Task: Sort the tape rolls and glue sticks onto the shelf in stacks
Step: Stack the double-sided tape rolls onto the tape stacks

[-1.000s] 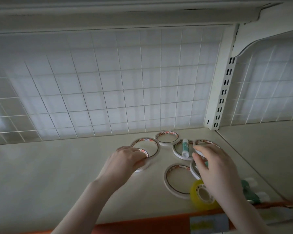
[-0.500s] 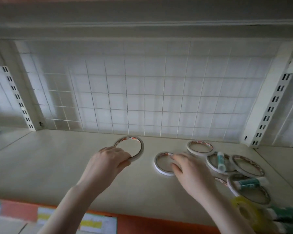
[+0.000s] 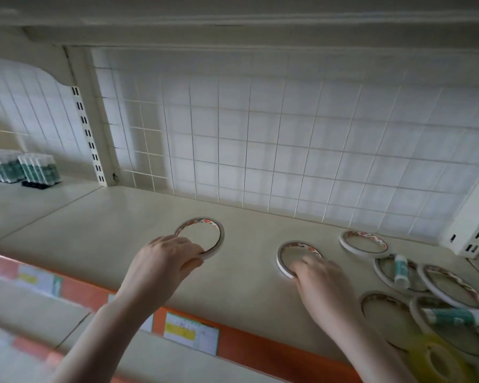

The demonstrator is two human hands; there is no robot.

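Head view of a cream shelf (image 3: 100, 233) backed by a wire grid (image 3: 274, 139): the left hand (image 3: 163, 261) grips the near rim of a thin tape roll (image 3: 202, 236) lying flat at centre, while the right hand (image 3: 321, 280) rests its fingers on a second flat tape roll (image 3: 284, 258) just to the right, though whether it pinches the rim cannot be told. Further rolls lie at right, among them a yellow roll (image 3: 437, 363), with two glue sticks (image 3: 400, 270) (image 3: 454, 316) across them. More glue sticks stand upright in a tray (image 3: 36, 170) on the neighbouring bay at far left.
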